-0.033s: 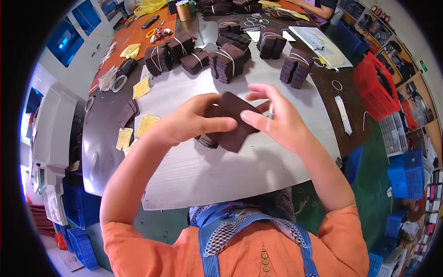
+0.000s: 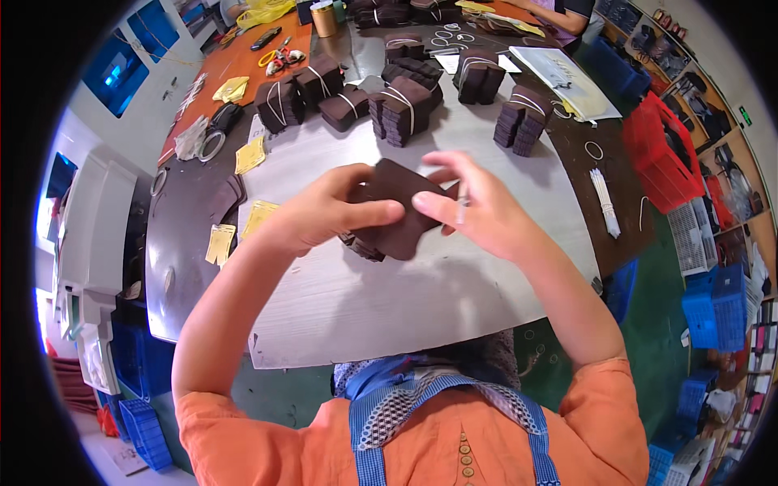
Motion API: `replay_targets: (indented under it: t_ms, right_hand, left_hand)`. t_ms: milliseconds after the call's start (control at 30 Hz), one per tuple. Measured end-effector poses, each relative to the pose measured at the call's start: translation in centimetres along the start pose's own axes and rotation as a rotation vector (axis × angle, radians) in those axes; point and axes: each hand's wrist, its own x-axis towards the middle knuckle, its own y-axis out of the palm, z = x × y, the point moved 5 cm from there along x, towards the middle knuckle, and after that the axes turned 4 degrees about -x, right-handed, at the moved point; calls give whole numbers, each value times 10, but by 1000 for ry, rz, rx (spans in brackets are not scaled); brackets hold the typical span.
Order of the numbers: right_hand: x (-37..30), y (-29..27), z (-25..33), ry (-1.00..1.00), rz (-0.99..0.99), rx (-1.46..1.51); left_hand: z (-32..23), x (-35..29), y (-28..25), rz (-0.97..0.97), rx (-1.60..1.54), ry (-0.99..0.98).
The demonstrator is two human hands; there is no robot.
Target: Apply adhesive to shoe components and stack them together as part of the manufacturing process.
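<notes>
Pale sheeting [image 2: 454, 308] is covering the middle of a dark work surface [image 2: 182, 259], and crates, including a red crate [image 2: 660, 150], are lining the right side of the room. Between the two hands we are seeing a dark brown piece [image 2: 405, 230], flat and tilted, above the near half of the sheeting. It is lying to the right of the left hand [image 2: 328, 206] and to the left of the right hand [image 2: 486, 202]; neither is nearer, since both are touching it. Its long axis seems to be running from far to near, but the hands are hiding too much for us to be certain. Each hand is gripping the piece, its thumb pressing on the upper face and its fingers reaching behind. Under the left hand, a partly hidden dark stack [image 2: 358, 247] is showing. Beyond, banded brown bundles [image 2: 399, 113] are standing in a loose row; yellow pieces [image 2: 219, 243] are lying at left, and a bundle of white strips [image 2: 605, 202] at right. As for lettering, dark marks are showing on a white folder [image 2: 559, 77] at far right, but we are making out no brand.
</notes>
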Motion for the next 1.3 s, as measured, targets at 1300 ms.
replay_targets:
  t_ms: [1300]
  right_hand:
    - [30, 68, -49, -92, 26, 799]
  left_hand:
    - [95, -22, 33, -528, 379, 373]
